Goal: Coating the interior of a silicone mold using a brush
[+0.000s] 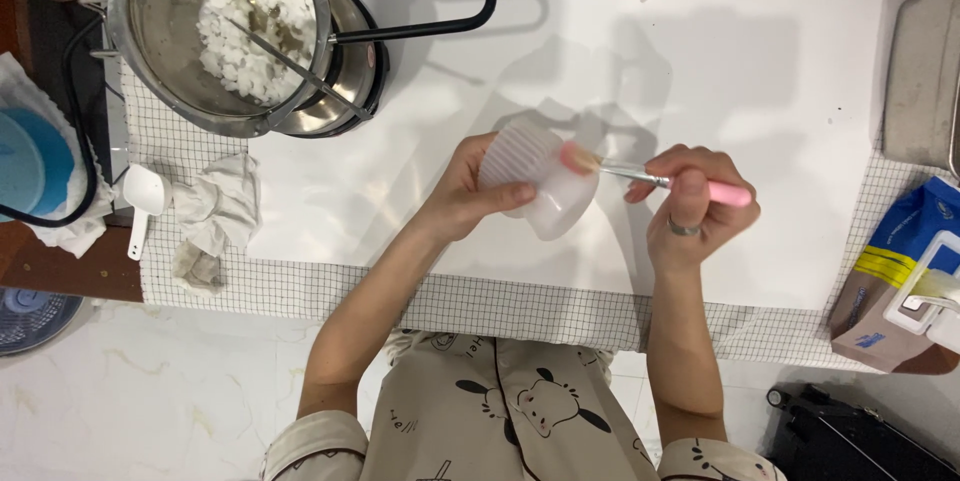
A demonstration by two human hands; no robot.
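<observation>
Holding a ribbed white cup (535, 181) above the white table (780, 71), the left hand (470, 191) grips it as the right hand (695, 206) pinches a pink brush (650, 177) at its rim; a steel pot of white chunks (225, 31), crumpled tissue (215, 216) and a white scoop (143, 196) lie well apart.

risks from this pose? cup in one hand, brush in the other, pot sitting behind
1. The left hand holds the ribbed translucent cup tilted in mid-air over the white mat; anything the pink-handled brush carries could drip onto it.
2. The right hand grips the brush far back on the handle, so the tip may wander past the rim.
3. The metal pot of white chunks has a utensil propped inside and a long handle jutting toward the work area; a stray elbow might knock it.
</observation>
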